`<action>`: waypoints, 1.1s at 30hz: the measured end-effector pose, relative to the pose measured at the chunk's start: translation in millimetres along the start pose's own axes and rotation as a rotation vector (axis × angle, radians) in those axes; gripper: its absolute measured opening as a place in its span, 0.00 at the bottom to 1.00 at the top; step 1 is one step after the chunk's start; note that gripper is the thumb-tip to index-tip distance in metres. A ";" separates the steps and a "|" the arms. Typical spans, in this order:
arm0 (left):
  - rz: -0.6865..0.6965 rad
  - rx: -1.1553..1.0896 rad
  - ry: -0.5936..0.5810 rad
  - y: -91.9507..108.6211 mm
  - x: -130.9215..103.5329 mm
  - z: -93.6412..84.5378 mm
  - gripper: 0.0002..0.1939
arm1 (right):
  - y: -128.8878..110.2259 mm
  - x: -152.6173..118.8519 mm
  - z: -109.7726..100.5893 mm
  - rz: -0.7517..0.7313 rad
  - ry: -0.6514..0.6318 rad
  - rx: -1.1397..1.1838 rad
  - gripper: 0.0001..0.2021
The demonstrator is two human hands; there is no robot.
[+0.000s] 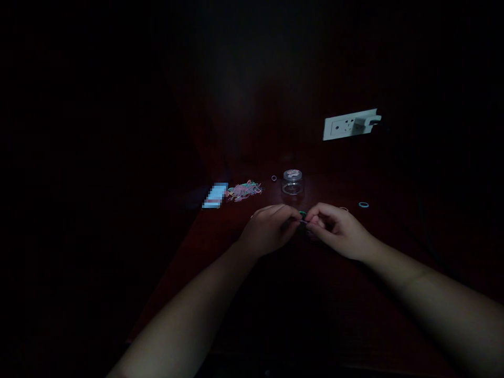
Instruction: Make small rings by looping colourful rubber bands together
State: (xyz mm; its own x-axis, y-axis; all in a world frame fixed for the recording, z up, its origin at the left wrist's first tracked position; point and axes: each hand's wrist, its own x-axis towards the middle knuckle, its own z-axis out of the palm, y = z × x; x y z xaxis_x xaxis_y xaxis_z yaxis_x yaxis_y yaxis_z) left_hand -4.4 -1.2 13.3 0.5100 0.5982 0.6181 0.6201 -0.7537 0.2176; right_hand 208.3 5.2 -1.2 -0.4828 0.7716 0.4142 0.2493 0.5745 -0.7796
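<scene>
Above a dark table (192, 252), left grip (265, 230) and right grip (346, 231) pinch a purple band (302, 221) between them.

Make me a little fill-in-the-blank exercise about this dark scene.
The clear jar stands to the ____ of the colorful pile in the picture.
The ring farthest right is ____.
Of the left hand and right hand, the ____ one is nearer the pile.
The white wall socket holds a ____.

Missing words: right; blue; left; plug.
</scene>
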 end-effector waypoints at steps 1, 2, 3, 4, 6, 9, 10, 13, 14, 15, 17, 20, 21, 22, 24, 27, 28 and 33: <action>0.001 -0.001 0.000 0.1 0.1 0.0 0.04 | 0.3 -0.3 0.1 -0.001 -0.006 0.011 0.08; 0.003 -0.001 0.000 0.3 0.1 0.0 0.04 | 0.7 -0.6 0.1 -0.002 -0.013 0.020 0.08; 0.004 -0.001 -0.001 0.5 0.2 -0.1 0.04 | 0.9 -0.8 0.1 -0.002 -0.020 0.024 0.08; 0.003 -0.002 -0.005 0.7 0.3 -0.2 0.04 | 1.1 -0.9 0.2 0.001 -0.025 0.026 0.08; 0.001 -0.004 -0.009 1.2 0.4 -0.6 0.04 | 1.3 -0.7 0.2 0.011 -0.022 0.025 0.08; 0.001 -0.014 -0.006 1.6 0.4 -0.8 0.04 | 1.8 0.1 0.2 0.022 -0.013 0.028 0.08; 0.003 -0.015 -0.003 1.5 0.3 -0.7 0.04 | 2.2 0.2 0.2 0.019 -0.013 0.028 0.08; 0.010 -0.016 -0.005 0.9 -0.1 0.2 0.03 | 4.2 0.4 0.2 0.015 -0.020 0.016 0.08; 0.012 -0.015 -0.005 0.7 -0.2 0.5 0.03 | 5.0 0.2 0.2 0.016 -0.021 0.011 0.08; 0.016 -0.014 -0.008 0.7 -0.2 0.6 0.04 | 5.8 0.1 0.1 0.019 -0.022 0.005 0.08; 0.024 -0.012 -0.008 1.2 0.1 0.1 0.04 | 7.0 -0.3 -0.1 0.019 -0.020 -0.005 0.08; 0.023 -0.012 -0.019 3.3 1.1 -1.8 0.06 | 8.0 -0.7 -0.5 0.009 -0.010 -0.015 0.08; 0.016 -0.016 -0.032 4.0 1.4 -2.5 0.07 | 8.0 -0.7 -0.7 0.007 -0.010 -0.013 0.08; 0.004 -0.023 -0.052 4.6 1.6 -3.1 0.09 | 8.0 -0.8 -0.8 0.007 -0.011 -0.009 0.07; -0.027 -0.032 -0.101 5.1 1.7 -3.7 0.12 | 7.4 -0.7 -0.9 0.009 -0.016 0.000 0.08; -0.060 -0.020 -0.145 3.9 1.0 -3.1 0.10 | 5.5 -0.4 -0.7 0.017 -0.016 -0.007 0.08; -0.062 -0.012 -0.148 3.2 0.7 -2.6 0.09 | 4.8 -0.2 -0.6 0.018 -0.014 -0.014 0.08; -0.044 0.016 -0.139 0.7 0.7 -1.6 0.08 | 3.1 0.3 -0.3 0.004 0.002 -0.043 0.07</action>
State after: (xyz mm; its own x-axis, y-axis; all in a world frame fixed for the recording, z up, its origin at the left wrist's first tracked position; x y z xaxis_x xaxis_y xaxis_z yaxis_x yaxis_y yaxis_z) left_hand -4.5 -1.8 15.0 0.5592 0.6632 0.4975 0.6526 -0.7222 0.2293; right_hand 209.1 7.3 -3.4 -0.4800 0.7744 0.4121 0.2871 0.5826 -0.7603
